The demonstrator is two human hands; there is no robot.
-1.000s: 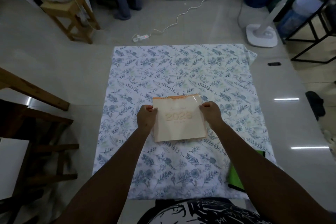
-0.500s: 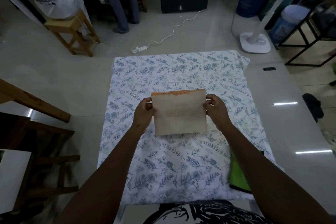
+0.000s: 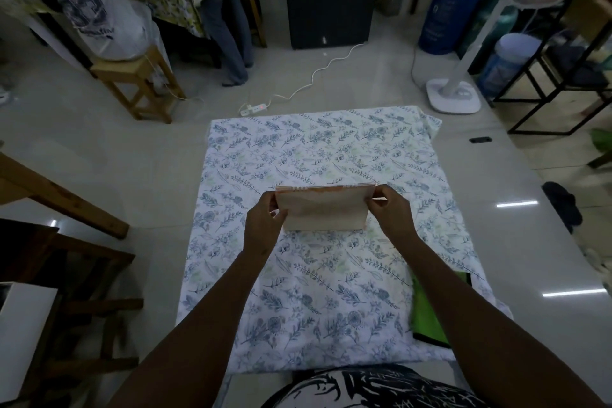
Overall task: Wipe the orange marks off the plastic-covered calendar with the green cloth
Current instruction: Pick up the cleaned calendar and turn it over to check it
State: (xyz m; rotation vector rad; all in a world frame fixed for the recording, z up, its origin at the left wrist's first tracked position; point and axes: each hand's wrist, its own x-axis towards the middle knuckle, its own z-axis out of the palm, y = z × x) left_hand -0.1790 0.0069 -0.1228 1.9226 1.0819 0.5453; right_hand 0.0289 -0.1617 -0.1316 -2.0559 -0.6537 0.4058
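Observation:
A cream plastic-covered calendar [image 3: 326,210] with an orange smear along its spiral-bound top stands tilted up on the floral sheet [image 3: 318,156]. My left hand [image 3: 263,225] grips its left edge and my right hand [image 3: 389,209] pinches its upper right corner. The green cloth [image 3: 427,311] lies flat on the sheet's right near corner, partly hidden behind my right forearm.
A white power strip [image 3: 254,108] and its cord lie on the tiles beyond the sheet. A fan base [image 3: 453,96] stands at the far right, a wooden stool [image 3: 135,83] at the far left. A person stands at the back. Wooden furniture [image 3: 66,202] borders the left.
Both hands have lifted the calendar's top edge from lying flat to nearly upright. The view has tipped upward, showing more of the room.

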